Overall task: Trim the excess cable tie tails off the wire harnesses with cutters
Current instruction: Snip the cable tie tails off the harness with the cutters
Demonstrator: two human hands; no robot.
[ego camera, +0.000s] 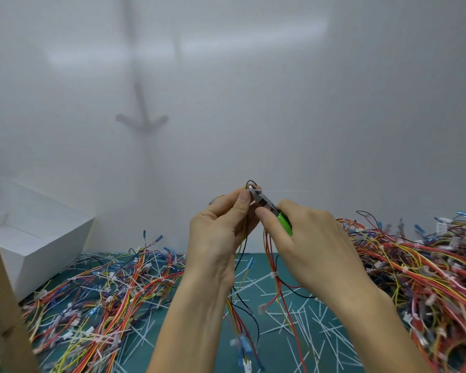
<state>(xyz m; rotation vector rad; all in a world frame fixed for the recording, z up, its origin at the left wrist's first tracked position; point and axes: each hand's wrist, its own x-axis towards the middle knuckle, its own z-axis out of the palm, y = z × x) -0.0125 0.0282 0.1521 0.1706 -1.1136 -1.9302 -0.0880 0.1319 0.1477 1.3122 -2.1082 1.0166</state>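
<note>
Near edge, I see the green desk (267,354) littered with white cut tails (301,319). Harness piles lie on both sides: left pile (105,292), right pile (428,265). Above the desk, the left hand (218,232) is raised, fingers (244,200) pinching the top of a harness (269,254); its wires hang down to the desk. Right hand (315,238) is just beside it, fingers (267,216) curled round the green-handled cutters (269,205). Cutter tip is at the tie, and the tie tail (283,190) sticks out to the right. I can't tell if the blades have closed. Far left: white box (38,232) by the wall.
</note>
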